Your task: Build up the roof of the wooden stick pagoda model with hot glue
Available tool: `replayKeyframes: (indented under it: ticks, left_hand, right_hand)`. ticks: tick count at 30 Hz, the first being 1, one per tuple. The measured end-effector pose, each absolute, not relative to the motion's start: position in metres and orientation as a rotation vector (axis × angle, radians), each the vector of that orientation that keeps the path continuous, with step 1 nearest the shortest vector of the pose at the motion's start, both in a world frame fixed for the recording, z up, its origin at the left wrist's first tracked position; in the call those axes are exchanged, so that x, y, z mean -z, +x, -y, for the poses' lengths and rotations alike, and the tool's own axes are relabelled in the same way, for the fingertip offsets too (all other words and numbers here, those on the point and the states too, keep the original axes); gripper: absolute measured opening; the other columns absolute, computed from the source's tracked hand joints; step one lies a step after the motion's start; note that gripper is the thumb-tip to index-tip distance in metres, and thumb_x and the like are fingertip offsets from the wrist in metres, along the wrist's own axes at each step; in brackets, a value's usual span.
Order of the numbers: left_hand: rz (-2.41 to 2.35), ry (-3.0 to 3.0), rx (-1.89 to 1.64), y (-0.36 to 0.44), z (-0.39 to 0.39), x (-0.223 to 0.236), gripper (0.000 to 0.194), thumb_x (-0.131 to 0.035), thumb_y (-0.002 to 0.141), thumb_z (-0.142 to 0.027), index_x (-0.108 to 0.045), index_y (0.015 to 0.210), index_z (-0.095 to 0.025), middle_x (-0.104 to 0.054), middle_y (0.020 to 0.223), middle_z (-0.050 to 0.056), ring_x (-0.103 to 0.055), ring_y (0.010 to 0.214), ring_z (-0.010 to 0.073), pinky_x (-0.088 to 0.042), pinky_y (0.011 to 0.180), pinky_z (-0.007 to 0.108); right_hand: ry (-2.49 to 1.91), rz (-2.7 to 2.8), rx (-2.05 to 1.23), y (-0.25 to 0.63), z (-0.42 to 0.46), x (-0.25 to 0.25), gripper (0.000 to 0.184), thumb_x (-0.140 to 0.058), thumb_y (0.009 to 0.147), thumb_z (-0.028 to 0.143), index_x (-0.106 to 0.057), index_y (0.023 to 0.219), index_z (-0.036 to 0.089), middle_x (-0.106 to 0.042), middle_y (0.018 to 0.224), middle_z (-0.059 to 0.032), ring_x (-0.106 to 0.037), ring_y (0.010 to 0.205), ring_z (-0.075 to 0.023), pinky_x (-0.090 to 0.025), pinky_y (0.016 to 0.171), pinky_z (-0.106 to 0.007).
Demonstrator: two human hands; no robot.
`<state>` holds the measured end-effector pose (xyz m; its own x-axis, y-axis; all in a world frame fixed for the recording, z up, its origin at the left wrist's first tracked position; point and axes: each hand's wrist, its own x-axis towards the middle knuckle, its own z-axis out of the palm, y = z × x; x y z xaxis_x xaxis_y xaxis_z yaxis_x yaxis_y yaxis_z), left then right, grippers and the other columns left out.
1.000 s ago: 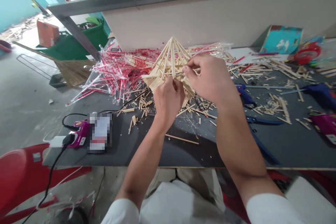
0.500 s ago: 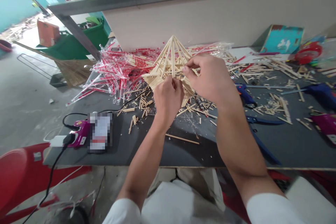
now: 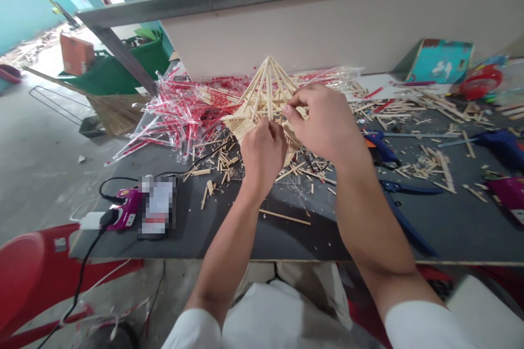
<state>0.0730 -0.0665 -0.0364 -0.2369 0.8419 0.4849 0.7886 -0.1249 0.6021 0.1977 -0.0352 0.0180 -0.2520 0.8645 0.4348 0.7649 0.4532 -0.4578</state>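
A peaked model made of thin wooden sticks stands on the dark table, its sloping sticks meeting at a point above a wider slatted part. My left hand is closed at its front, fingers curled against the sticks. My right hand is at the model's right side, with thumb and forefinger brought together in a pinch close to the sticks. Whatever lies between those fingertips is too small to make out. Both hands hide much of the model's lower front.
Red-and-clear plastic wrappers heap up behind on the left. Cut stick pieces litter the table. A blue glue gun, blue-handled cutters, a phone and a purple power adapter lie around the hands.
The right hand has shifted very slightly left and its fingertips have drawn a little closer together. The left hand and the stick model stay in place.
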Motion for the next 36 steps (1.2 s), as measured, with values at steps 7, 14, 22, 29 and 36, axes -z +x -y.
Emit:
replayKeyframes:
  ticks: [7,14,22,29,36]
  left_hand:
    - [-1.995,1.889,-1.29,0.0718,0.0683,0.0335,0.034,-0.046,0.102,-0.02,-0.041,0.069,-0.024,-0.048,0.06,-0.001,-0.035,0.055,0.0141,-0.023,0.06,0.033]
    - [-2.006,1.913,-1.302,0.0702,0.0657,0.0331,0.036,-0.047,0.101,-0.019,-0.037,0.067,-0.025,-0.046,0.06,-0.001,-0.033,0.055,0.0146,-0.022,0.06,0.034]
    - [-1.962,1.89,-1.281,0.0689,0.0669,0.0319,0.035,-0.047,0.1,-0.015,-0.034,0.069,-0.025,-0.043,0.06,-0.002,-0.033,0.054,0.0143,-0.021,0.06,0.034]
    - [-1.986,1.894,-1.27,0.0683,0.0659,0.0326,0.034,-0.045,0.102,-0.019,-0.038,0.069,-0.025,-0.047,0.061,-0.001,-0.037,0.056,0.015,-0.024,0.06,0.033]
    - [-1.965,1.909,-1.274,0.0663,0.0633,0.0363,0.034,-0.046,0.103,-0.02,-0.04,0.07,-0.024,-0.048,0.06,-0.002,-0.035,0.054,0.0136,-0.023,0.06,0.033]
  right_hand:
    - [-1.348,2.052,-0.208,0.1958,0.0355,-0.0162,0.011,-0.063,0.093,0.015,-0.069,0.085,0.019,-0.07,0.103,-0.0116,-0.067,0.096,-0.0256,-0.05,0.091,-0.043]
    - [-1.329,2.055,-0.184,0.1964,0.0341,-0.0131,0.011,-0.062,0.092,0.015,-0.071,0.089,0.021,-0.07,0.106,-0.0105,-0.067,0.098,-0.0256,-0.052,0.091,-0.043]
    - [-1.333,2.054,-0.204,0.1949,0.0353,-0.014,0.009,-0.063,0.092,0.014,-0.07,0.089,0.02,-0.069,0.107,-0.0114,-0.067,0.099,-0.0262,-0.051,0.092,-0.043]
    - [-1.323,2.053,-0.2,0.1956,0.0338,-0.0114,0.01,-0.062,0.092,0.016,-0.07,0.09,0.021,-0.069,0.108,-0.0111,-0.066,0.097,-0.0254,-0.052,0.092,-0.043]
    - [-1.31,2.05,-0.195,0.1957,0.0324,-0.0106,0.007,-0.065,0.092,0.016,-0.071,0.089,0.018,-0.068,0.104,-0.0104,-0.065,0.095,-0.0237,-0.051,0.091,-0.042]
